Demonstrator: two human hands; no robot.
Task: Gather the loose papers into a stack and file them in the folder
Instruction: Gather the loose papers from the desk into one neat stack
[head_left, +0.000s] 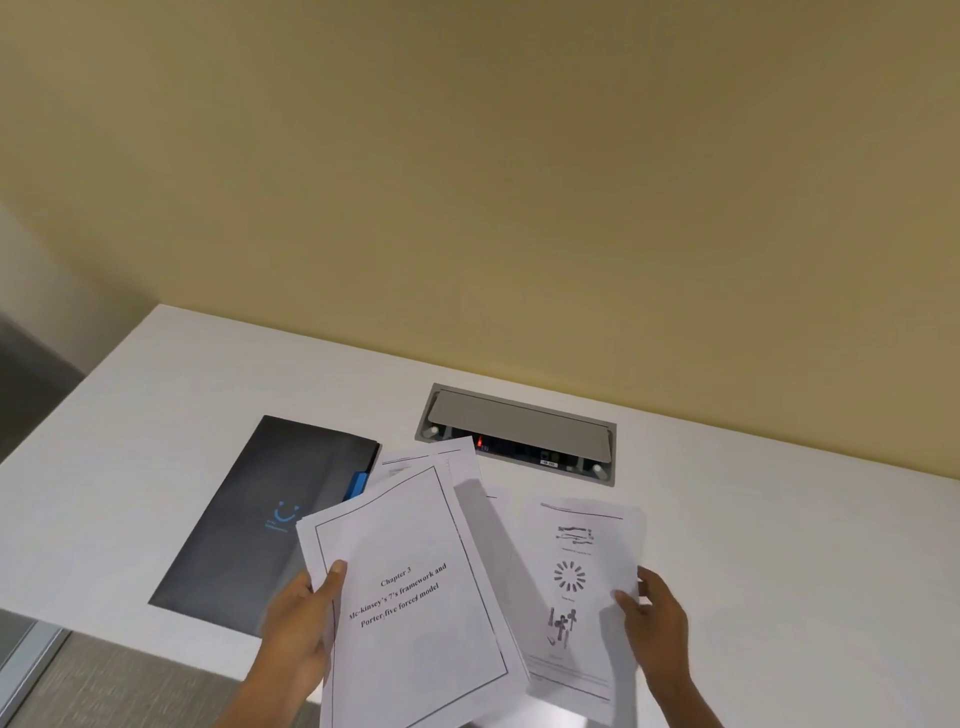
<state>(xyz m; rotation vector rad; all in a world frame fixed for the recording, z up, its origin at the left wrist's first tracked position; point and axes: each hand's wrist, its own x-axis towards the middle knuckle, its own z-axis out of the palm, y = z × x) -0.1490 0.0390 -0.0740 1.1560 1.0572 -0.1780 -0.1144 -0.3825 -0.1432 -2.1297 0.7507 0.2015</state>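
The gathering is judged about half done. A bunch of white printed sheets (410, 597) is pinched by the left hand (298, 618) above the white worktop (779, 545). A single illustrated white sheet (576, 587) is gripped by the right hand (657, 618). The dark closed plastic folder (260, 519) lies unopened at the left. The number of sheets underneath cannot be told; lower edges are cut off.

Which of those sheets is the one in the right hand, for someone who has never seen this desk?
Start at the grey cable box sunk into the white desk. Nearer the person, the right hand pinches one sheet. Unlike the "Chapter 3" title page beside it, this one shows small pictures, including a ring of dashes.
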